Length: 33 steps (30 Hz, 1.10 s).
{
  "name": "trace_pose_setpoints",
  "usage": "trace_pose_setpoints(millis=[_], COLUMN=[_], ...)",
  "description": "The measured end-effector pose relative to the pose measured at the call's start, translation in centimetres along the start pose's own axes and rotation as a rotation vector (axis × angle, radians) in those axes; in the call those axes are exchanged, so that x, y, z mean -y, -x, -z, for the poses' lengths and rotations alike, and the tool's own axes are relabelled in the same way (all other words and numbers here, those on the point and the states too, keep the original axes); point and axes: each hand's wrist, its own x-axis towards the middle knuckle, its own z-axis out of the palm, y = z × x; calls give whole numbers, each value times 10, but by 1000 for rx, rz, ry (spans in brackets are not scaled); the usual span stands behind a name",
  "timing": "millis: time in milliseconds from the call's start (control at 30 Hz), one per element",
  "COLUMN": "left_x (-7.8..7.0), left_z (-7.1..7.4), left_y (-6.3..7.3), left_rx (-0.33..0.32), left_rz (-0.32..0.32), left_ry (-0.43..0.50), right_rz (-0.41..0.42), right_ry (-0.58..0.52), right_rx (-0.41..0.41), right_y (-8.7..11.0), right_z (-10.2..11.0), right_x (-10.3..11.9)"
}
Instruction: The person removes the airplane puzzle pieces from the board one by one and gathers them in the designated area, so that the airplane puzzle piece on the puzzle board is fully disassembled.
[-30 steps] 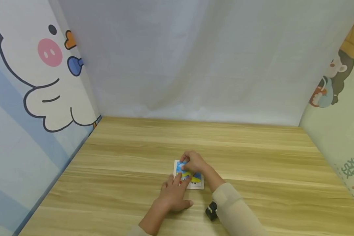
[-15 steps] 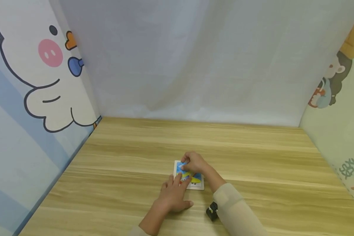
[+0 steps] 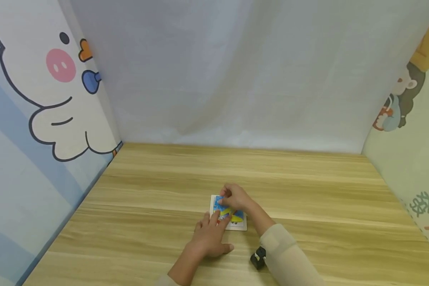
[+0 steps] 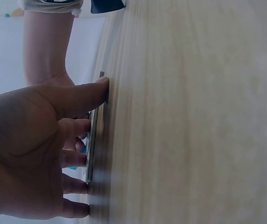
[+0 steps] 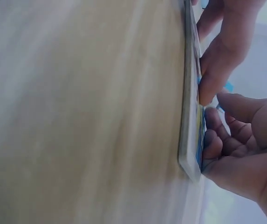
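A small jigsaw board [image 3: 237,227] with a white border and a blue, yellow and red picture lies flat on the table. My left hand [image 3: 209,237] rests spread over its near left corner, with fingertips [image 3: 216,214] pressing on the picture. The left wrist view shows the left thumb reaching down beside the board's edge [image 4: 92,149]. Over the far part of the board, my right hand [image 3: 236,197] pinches a blue puzzle piece [image 3: 219,201] between thumb and fingers. In the right wrist view, a bit of the blue piece [image 5: 229,87] shows past the fingers, which hide most of it.
A small black device [image 3: 258,258] sits at the right sleeve [image 3: 284,248], above the wood-grain table [image 3: 146,190]. A white curtain [image 3: 221,79] stands behind the table, with cartoon-printed walls on the left [image 3: 62,119] and right [image 3: 407,159].
The blue piece has shifted slightly within the board's upper left part. My right forearm has edged a little to the right, while the left hand stays in place.
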Motion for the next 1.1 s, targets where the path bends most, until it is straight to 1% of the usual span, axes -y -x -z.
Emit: trace_pose_setpoints(millis=[167, 300, 467, 600, 867, 1100], left_x=[0, 0, 0, 0, 3, 3], left_z=[0, -1, -1, -2, -4, -1], left_y=[0, -1, -1, -1, -1, -1], left_rx=[7, 7, 10, 17, -2, -12], left_rz=[6, 8, 8, 12, -11, -14], left_ry=[5, 10, 21, 26, 13, 19], right_rz=[-9, 1, 21, 19, 29, -5], right_ry=[-155, -214, -240, -260, -293, -307], right_rx=[16, 7, 11, 17, 7, -42], right_y=[3, 6, 7, 7, 13, 17], right_z=[6, 13, 19, 20, 20, 29], right_x=[-2, -2, -2, -3, -8, -17])
